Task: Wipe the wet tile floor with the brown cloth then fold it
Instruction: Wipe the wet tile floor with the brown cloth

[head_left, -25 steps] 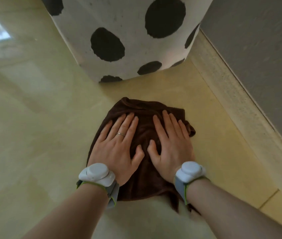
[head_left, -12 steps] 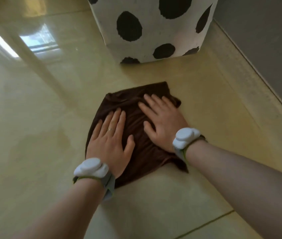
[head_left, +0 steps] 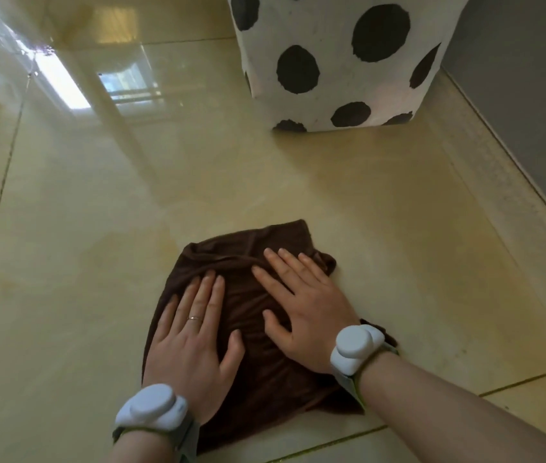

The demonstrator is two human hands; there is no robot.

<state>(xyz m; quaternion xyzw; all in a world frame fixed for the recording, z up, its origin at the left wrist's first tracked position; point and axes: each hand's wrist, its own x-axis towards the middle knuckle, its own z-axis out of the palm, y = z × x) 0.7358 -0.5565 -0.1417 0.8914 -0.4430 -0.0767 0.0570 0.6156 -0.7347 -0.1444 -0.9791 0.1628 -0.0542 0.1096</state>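
Note:
The brown cloth [head_left: 264, 385] lies rumpled and spread on the glossy yellow tile floor [head_left: 97, 262], in the lower middle of the head view. My left hand [head_left: 191, 345] presses flat on its left half, fingers apart and pointing away from me. My right hand [head_left: 311, 312] presses flat on its right half, slightly farther ahead, fingers angled to the upper left. Both palms are down on the fabric and neither hand grips it. A faint damp patch shows on the tile just left of the cloth. Each wrist wears a white band.
A white box with black spots [head_left: 331, 61] stands on the floor ahead, to the upper right. A pale baseboard [head_left: 498, 202] and grey wall [head_left: 532, 95] run along the right side. Window light reflects off the floor at the upper left.
Both hands have slid the cloth back towards me and away from the spotted box. My right hand now sits ahead of the left, and the gap to the box has widened.

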